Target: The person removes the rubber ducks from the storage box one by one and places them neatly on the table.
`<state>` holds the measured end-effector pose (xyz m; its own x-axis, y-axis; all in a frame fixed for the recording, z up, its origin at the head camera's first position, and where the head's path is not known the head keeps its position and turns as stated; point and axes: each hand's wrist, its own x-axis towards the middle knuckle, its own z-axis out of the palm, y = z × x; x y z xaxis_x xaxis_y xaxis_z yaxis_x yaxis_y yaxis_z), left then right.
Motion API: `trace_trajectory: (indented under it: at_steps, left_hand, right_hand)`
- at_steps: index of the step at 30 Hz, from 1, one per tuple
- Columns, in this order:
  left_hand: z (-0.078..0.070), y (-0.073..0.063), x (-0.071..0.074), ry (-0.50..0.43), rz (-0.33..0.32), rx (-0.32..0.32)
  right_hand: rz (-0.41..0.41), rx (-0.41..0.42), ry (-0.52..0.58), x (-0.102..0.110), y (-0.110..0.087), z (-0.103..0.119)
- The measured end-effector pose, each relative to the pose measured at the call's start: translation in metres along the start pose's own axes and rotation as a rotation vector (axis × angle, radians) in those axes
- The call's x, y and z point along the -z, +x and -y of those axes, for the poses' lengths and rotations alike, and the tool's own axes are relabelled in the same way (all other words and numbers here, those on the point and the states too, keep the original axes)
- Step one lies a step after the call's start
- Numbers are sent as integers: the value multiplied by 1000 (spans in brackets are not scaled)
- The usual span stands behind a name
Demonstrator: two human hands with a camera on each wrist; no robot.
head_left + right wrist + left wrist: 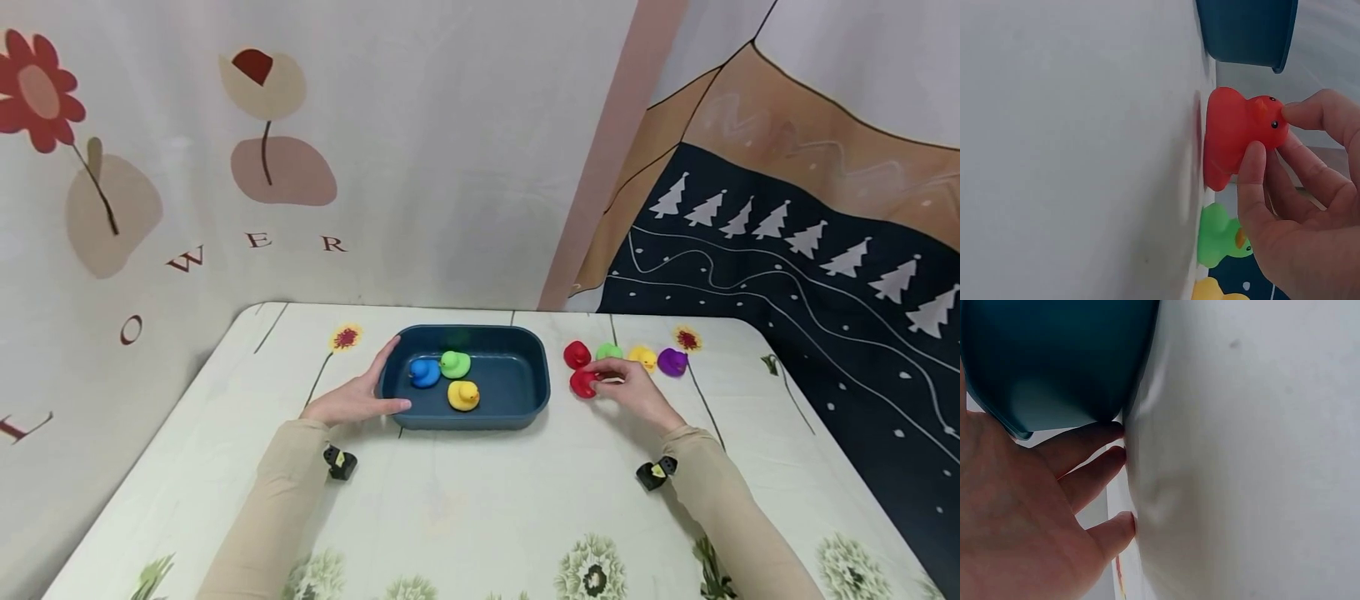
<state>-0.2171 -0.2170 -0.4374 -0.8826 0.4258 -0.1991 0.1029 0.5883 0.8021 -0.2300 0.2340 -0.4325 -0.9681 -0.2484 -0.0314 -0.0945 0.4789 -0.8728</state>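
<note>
A dark blue tray [468, 422] holds a blue rubber duck [425, 373], a green rubber duck [455, 364] and a yellow rubber duck [463, 396]. At its left end my left hand [360, 398] rests with thumb and fingers spread, several fingertips low by the outer wall in the left wrist view. To the right of the tray, my right hand [633, 389] pinches a red rubber duck [1238, 134] by the head between thumb and fingers. The duck stands upright at the table surface; the right wrist view cannot tell whether it is lifted slightly.
Behind my right hand stand another red duck [577, 355], a second green duck [609, 351], partly hidden, a second yellow duck [643, 357] and a purple duck [672, 362]. A flower-patterned cloth [480, 508] covers the table. Printed fabric [420, 167] hangs behind it.
</note>
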Motion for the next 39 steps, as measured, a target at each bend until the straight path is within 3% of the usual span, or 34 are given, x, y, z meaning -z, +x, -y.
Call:
trace_trajectory:
  at_steps: [14,25,39]
  left_hand:
    - [-1,0,1,9,1,8]
    - [2,1,0,19,-1,6]
    - [2,1,0,26,0,22]
  right_hand:
    - [16,-84,1,-2,7,-10]
    - [14,-31,6,-1,5,-9]
    - [-79,46,30,1,0,12]
